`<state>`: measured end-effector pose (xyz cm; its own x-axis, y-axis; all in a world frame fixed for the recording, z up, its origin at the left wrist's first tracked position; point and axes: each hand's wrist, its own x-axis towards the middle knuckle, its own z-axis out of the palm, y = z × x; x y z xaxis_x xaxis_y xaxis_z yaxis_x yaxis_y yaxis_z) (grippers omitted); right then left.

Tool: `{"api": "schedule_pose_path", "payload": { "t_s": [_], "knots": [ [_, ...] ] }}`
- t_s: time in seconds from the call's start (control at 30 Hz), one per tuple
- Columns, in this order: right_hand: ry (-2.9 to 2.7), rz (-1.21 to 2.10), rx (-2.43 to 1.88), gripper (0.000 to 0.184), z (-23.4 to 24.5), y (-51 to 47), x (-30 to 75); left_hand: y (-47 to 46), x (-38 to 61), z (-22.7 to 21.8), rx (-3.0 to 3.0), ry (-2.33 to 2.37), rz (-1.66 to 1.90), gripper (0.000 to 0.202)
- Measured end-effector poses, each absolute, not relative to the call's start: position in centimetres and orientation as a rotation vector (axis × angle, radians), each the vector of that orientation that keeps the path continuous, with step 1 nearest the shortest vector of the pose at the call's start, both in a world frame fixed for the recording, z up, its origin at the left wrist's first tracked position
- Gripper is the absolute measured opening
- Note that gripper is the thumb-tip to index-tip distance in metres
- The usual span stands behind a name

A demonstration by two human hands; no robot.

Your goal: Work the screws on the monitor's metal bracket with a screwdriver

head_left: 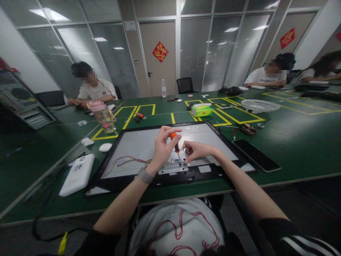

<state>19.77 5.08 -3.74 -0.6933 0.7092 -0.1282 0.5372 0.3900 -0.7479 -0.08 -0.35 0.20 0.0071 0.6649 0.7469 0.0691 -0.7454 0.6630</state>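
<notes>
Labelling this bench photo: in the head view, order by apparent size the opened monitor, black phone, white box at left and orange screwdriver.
1. opened monitor
2. white box and black phone: about alike, not ranked
3. orange screwdriver, in the left hand

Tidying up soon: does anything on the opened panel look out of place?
Thin wires sprawl loose across the panel's bare back, left of the left hand holding the screwdriver. Nothing else stands out.

White tee (pixel 176 227) w/ red squiggles, black striped R sleeve (pixel 290 239), grey band (pixel 145 176) on L wrist.
</notes>
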Motion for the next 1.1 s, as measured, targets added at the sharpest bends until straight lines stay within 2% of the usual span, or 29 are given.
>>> {"api": "schedule_pose_path", "payload": {
  "t_s": [0.13, 0.37, 0.57, 0.87, 1.1],
  "knots": [
    [-2.428, 1.199, -1.104, 0.07, -3.79, 5.13, 19.81, -0.15, -0.21, -0.1, 1.79, 0.683, 1.656, 0.032],
    [-2.433, 1.189, -1.111, 0.069, -3.85, 5.22, 19.81, -0.33, -0.2, 0.31, 1.807, 0.768, 1.683, 0.016],
    [-2.427, 1.196, -1.116, 0.069, -3.77, 5.13, 19.76, -0.01, -0.3, 0.06, 1.767, 0.702, 1.669, 0.034],
    [-2.419, 1.219, -1.109, 0.07, -3.64, 5.13, 19.73, -0.14, 0.01, 0.15, 1.819, 0.82, 1.82, 0.017],
    [-2.406, 1.22, -1.114, 0.072, -3.68, 5.01, 19.65, -0.04, -0.02, -0.32, 1.729, 0.728, 1.707, 0.033]
  ]
}}
